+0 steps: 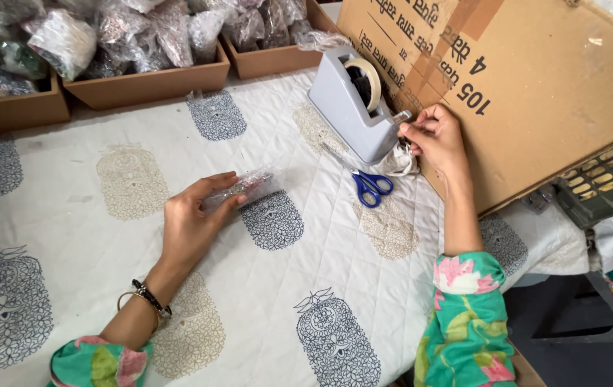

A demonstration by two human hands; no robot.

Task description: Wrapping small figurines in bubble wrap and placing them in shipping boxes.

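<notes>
A small clear packet (242, 188) lies on the table (335, 258), pressed under the fingers of the left hand (193, 222), which curls loosely over one end. The right hand (432, 136) pinches at the cutting edge of a grey tape dispenser (349, 107). Blue-handled scissors (367, 183) lie just beside it, a cardboard box (536, 86) behind.

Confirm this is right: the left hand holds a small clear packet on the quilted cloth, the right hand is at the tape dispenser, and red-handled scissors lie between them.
One detail is wrong: the scissors have blue handles, not red, as the head view shows. The rest stands: the left hand holds a small clear packet on the quilted cloth, and the right hand is at the grey tape dispenser.
</notes>
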